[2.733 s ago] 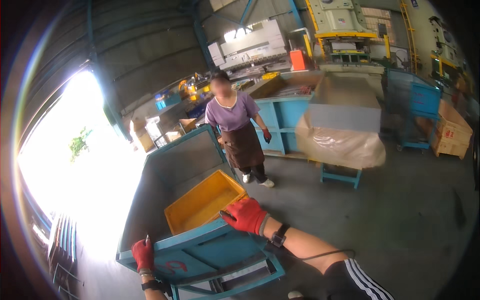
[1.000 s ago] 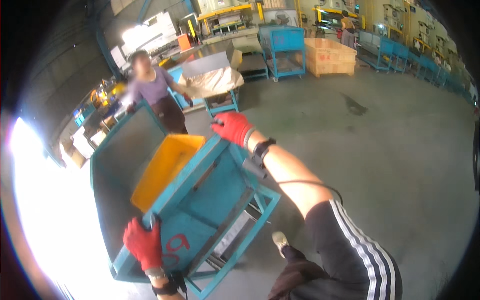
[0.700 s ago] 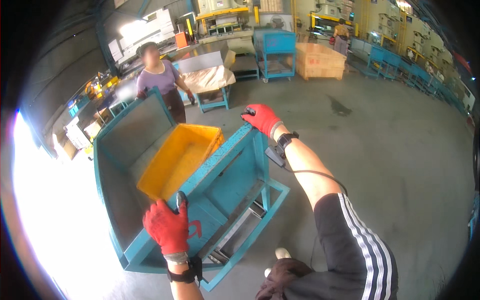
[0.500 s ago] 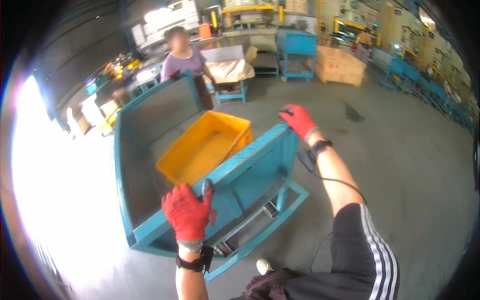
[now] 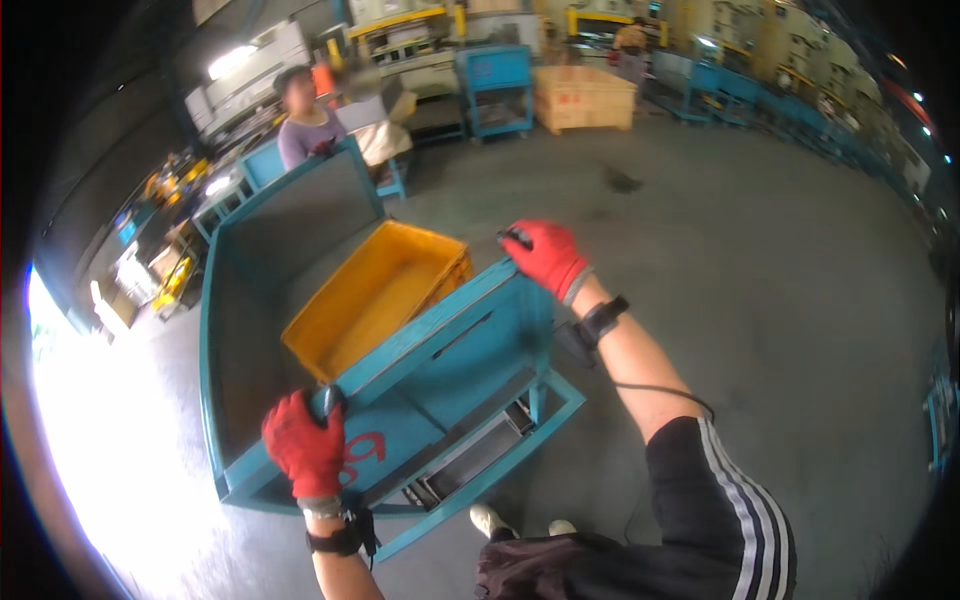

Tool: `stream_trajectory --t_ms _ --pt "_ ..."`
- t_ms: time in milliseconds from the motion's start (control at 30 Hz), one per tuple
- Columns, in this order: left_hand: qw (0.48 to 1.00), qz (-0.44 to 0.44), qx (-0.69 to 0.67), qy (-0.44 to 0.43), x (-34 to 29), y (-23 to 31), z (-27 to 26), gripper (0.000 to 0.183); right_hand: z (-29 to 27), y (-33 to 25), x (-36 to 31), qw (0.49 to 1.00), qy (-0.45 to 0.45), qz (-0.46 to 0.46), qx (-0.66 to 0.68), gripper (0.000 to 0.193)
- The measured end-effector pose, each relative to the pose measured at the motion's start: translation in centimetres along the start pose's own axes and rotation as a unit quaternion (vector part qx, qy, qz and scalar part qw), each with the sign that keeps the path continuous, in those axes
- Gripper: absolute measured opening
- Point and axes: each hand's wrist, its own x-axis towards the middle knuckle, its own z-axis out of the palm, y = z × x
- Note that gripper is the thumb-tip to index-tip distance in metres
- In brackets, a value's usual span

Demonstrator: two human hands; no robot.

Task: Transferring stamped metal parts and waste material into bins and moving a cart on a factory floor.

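Observation:
A blue metal cart (image 5: 460, 362) with raised walls fills the space before me, tilted across the view. My left hand (image 5: 303, 445), in a red glove, is closed over the near rim towards its left end. At the rim's right corner, my right hand (image 5: 548, 262), gloved the same way, grips the edge. Both hands have dark straps at the wrist. Inside the cart lies an empty-looking yellow plastic crate (image 5: 375, 300), close to the near wall. The fingers beyond the rim are partly hidden.
A person in a purple top (image 5: 308, 132) stands at the cart's far end, a gloved hand near its rim. Behind are a blue wheeled cabinet (image 5: 497, 80) and a wooden crate (image 5: 585, 98). Another person (image 5: 630, 50) is farther back. Blue racks (image 5: 715, 90) line the far right.
The view has swung, so the background shifts left in the picture; the cart and both hands sit farther left too. Both hands keep their hold on the rim. A second shoe now shows below.

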Motion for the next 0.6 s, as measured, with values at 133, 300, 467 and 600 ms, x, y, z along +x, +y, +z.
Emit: stream_trajectory --t_ms 133,300,467,600 --pt "0.999 0.04 -0.012 0.02 -3.4 -2.0 2.4 0.038 -2.0 -1.3 -5.9 0.999 0.023 -0.006 -0.03 0.024" --pt "0.989 0.124 -0.055 0.061 -8.1 -5.0 6.3 0.044 -2.1 -1.9 -14.7 0.996 0.07 -0.019 -0.055 0.022" --pt "0.981 0.165 -0.085 0.055 -11.8 -8.6 9.8 0.046 -0.3 -3.6 -22.9 0.99 0.098 0.023 -0.099 0.02" --pt "0.972 0.191 -0.118 0.068 -13.6 -10.1 12.1 0.045 0.7 -4.8 -28.6 0.983 0.119 0.063 -0.121 0.019"
